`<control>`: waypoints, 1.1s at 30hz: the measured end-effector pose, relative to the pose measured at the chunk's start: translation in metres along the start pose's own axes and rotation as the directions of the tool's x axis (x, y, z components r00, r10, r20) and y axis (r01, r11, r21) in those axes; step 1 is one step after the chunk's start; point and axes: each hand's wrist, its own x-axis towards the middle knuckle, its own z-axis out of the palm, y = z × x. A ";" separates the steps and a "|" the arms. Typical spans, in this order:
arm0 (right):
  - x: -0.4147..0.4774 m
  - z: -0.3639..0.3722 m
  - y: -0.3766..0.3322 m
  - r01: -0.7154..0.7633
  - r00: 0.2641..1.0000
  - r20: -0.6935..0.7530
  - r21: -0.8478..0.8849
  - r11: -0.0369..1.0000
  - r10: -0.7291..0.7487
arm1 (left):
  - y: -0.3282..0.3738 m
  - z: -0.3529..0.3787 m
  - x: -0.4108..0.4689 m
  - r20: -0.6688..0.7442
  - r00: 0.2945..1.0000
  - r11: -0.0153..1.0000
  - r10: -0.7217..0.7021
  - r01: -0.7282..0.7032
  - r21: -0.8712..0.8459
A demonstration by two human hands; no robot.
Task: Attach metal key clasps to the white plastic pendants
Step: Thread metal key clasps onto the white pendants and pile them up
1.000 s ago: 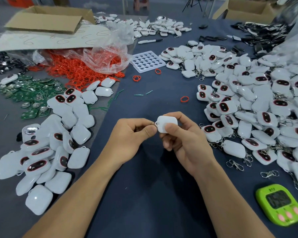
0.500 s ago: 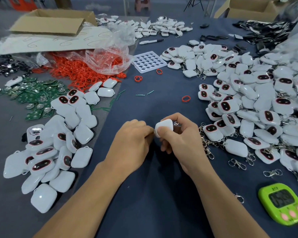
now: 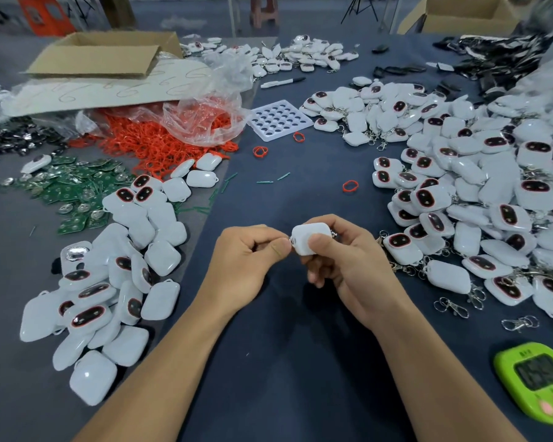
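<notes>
head view: r hand [image 3: 348, 266] fingers [image 3: 321, 244] curled round white pendant [image 3: 307, 239], held just above the surface [image 3: 284, 346]. l hand [image 3: 246, 260] pinches the metal clasp [image 3: 290, 240] at its corner loop. risk: tiny ring slips the pinch, little purchase, drops among loose clasps [image 3: 450, 306].

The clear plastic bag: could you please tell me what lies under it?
Red rings show through the clear plastic bag and spill out beneath it; anything deeper is covered.
</notes>
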 end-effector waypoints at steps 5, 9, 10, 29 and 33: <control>-0.002 0.002 0.002 0.034 0.997 -0.071 -0.062 0.997 -0.039 | 0.000 0.008 -0.008 0.000 0.987 0.881 0.163 -0.145 0.451; -0.002 0.005 0.005 0.064 0.989 -0.117 -0.233 0.970 -0.093 | -0.001 0.014 -0.010 0.038 0.963 0.684 0.267 -0.217 0.697; -0.002 0.006 0.005 0.061 0.989 -0.120 -0.220 0.974 -0.089 | -0.002 0.014 -0.010 0.022 0.963 0.689 0.267 -0.207 0.695; 0.000 -0.032 -0.016 0.095 0.974 0.131 0.504 0.859 -0.185 | -0.010 0.008 0.001 -0.246 0.966 0.886 -0.074 0.177 0.429; -0.003 -0.010 0.001 0.023 0.949 0.312 0.059 0.998 -0.040 | -0.005 0.007 0.001 -0.224 0.968 0.758 0.108 0.066 0.649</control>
